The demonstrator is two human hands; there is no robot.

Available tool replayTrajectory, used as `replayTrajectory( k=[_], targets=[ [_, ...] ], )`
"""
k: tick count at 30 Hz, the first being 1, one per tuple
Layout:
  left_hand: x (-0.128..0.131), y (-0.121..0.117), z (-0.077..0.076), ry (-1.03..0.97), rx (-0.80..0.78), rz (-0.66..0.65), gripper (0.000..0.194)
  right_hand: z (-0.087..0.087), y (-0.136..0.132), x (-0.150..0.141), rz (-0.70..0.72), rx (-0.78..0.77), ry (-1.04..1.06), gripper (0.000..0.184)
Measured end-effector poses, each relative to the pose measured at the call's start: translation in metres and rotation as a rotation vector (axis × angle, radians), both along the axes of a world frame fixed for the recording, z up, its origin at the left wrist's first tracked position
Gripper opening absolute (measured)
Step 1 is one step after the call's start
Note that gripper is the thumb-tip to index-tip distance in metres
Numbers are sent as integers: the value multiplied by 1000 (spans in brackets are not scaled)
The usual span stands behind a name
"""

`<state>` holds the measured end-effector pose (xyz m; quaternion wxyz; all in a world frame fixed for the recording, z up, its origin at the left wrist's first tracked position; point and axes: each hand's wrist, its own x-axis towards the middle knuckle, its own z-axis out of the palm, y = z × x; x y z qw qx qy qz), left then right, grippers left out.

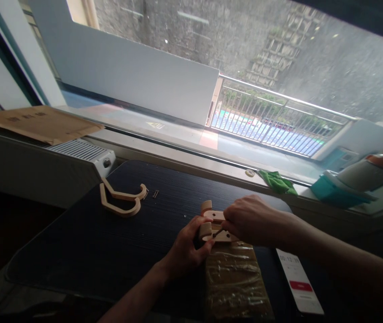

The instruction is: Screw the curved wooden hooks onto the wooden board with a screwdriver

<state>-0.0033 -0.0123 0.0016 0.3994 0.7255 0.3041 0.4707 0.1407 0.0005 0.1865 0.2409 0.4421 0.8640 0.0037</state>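
My left hand is closed around the near left end of a pale wooden assembly with curved ends and several dark holes. The assembly lies at the far end of a box wrapped in clear tape. Above it, my right hand is closed on a thin dark rod-like tool, whose tip meets a hole in the near wooden bar. The tool's upper part is hidden in my fist. Further left on the dark table lie two bent wooden hooks, with a few small screws beside them.
A phone showing a timer lies right of the box. Along the windowsill are a tape roll, a green cloth and a teal container. A brown envelope rests on the radiator at left.
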Motion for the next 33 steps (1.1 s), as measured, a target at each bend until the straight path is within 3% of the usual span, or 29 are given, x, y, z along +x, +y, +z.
replayTrajectory(
  k=[2, 5, 12, 18, 25, 28, 30, 33],
  targets=[
    [0, 0, 0, -1, 8, 3, 43, 1, -1, -2, -18, 14, -14, 30],
    [0, 0, 1, 1, 19, 1, 40, 7, -3, -4, -2, -6, 19, 12],
    [0, 0, 1, 4, 20, 2, 41, 10, -2, -2, 144, -49, 84, 15],
    [-1, 1, 2, 14, -4, 6, 42, -1, 6, 3, 120, -21, 93, 13],
    [-1, 1, 3, 3, 3, 1, 39, 7, 6, -11, 38, 14, 2, 29],
    [-1, 1, 4, -6, 18, 1, 39, 8, 5, -8, 14, 36, 6, 23],
    [-1, 1, 4, -12, 28, -5, 39, 9, 4, -4, 28, 6, 55, 14],
    [-1, 1, 4, -18, 31, -7, 39, 11, 1, 0, 107, -28, 160, 18]
  ],
)
